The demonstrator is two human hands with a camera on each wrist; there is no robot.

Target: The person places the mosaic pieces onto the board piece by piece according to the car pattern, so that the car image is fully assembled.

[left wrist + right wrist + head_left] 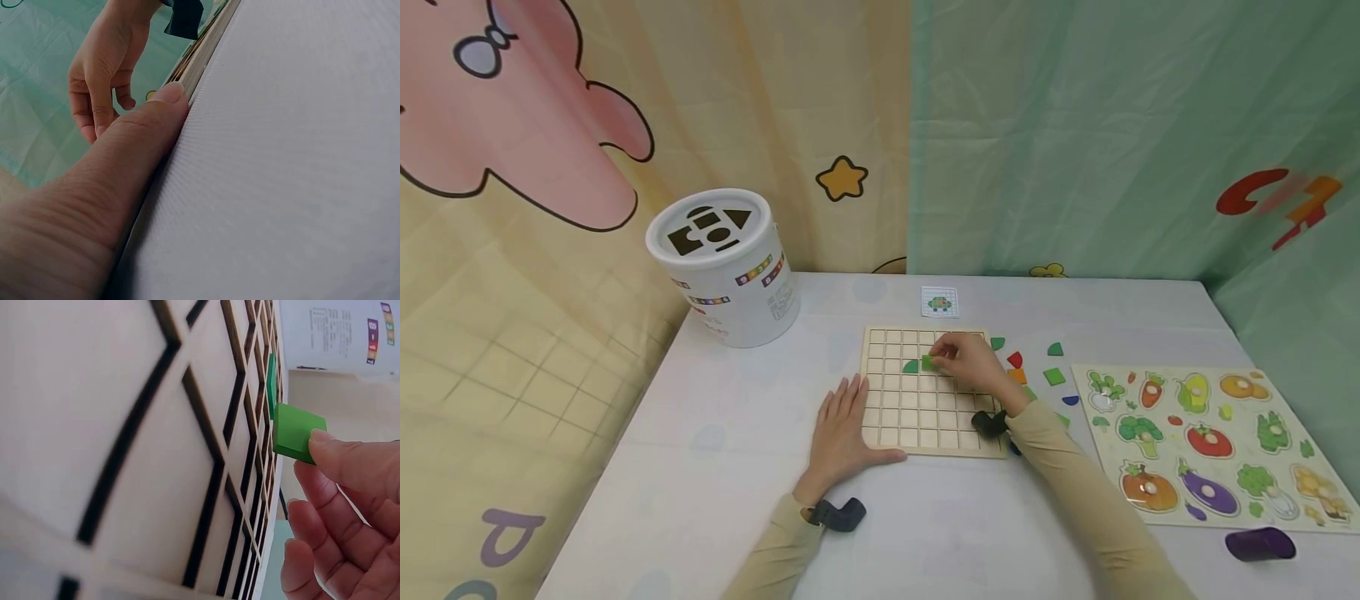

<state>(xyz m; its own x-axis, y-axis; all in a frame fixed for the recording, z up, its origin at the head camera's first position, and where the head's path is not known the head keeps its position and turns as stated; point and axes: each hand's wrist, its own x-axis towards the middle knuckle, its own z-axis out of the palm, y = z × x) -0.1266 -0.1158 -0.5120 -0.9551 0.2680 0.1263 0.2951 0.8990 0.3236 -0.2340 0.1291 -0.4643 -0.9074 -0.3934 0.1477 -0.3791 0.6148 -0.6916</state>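
My right hand (967, 362) pinches a light green square tile (295, 430) between thumb and index finger, over the wooden grid board (895, 421). Just left of it, a dark green quarter-circle tile (911, 367) lies in one of the board's cells. Flat on the table at the board's lower left corner, my left hand (842, 429) has its fingers stretched along the left edge and its thumb (140, 134) along the front edge. A small card (940, 302) behind the board carries a picture of a green figure on a grid.
Right of the board lie loose tiles, among them a green square (1054, 377), a red piece (1015, 360) and an orange square (1017, 376). A vegetable puzzle board (1161, 442) and a purple cylinder (1260, 544) are farther right. A white bucket (737, 283) stands back left.
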